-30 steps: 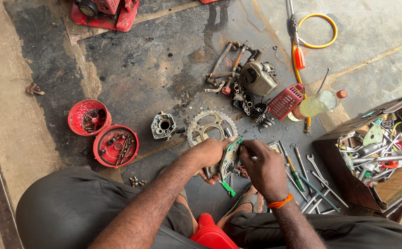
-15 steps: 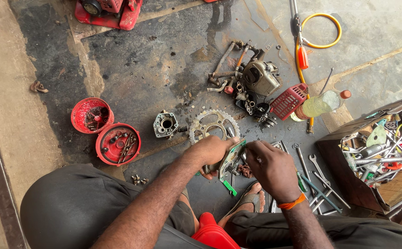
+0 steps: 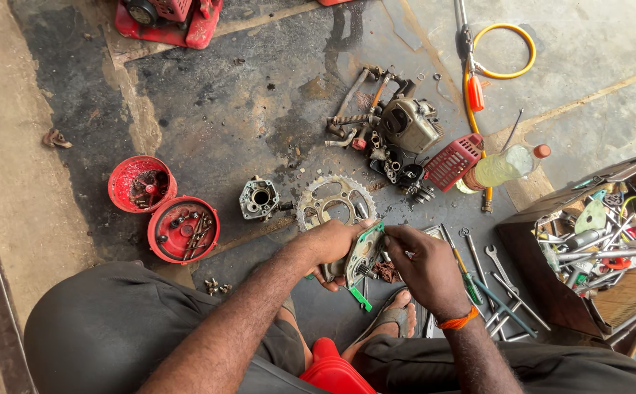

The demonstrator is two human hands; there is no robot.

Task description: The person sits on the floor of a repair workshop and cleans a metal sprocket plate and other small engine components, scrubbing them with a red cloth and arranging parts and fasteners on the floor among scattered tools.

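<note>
while the stained concrete floor (image 3: 245,102) is taking up most of the view, a wooden toolbox (image 3: 624,292) crammed with tools is being seen at the right edge, and part of a red machine (image 3: 168,18) is showing at the top. a small engine block (image 3: 409,124) is lying among loose metal parts near the middle top, with a red plastic grille (image 3: 453,162) just beside it and a bottle of yellowish liquid (image 3: 504,166) next to that. a yellow hose loop (image 3: 504,51) is lying above them. two red round covers (image 3: 163,208) are sitting touching each other at the left, the lower one holding small screws and bits. a toothed sprocket (image 3: 334,204) is lying flat just above the hands, with a small metal carburettor body (image 3: 259,198) beside it to the left. wrenches (image 3: 496,273) and screwdrivers are being spread between the toolbox and the hands. a thin metal plate with a green gasket edge (image 3: 365,252) is being held low in the centre, above a sandalled foot (image 3: 391,321): it is being gripped from behind by the left hand (image 3: 332,244), while its upper edge is being pinched by the fingertips of the right hand (image 3: 424,266), which is wearing an orange wristband (image 3: 458,319).
</note>
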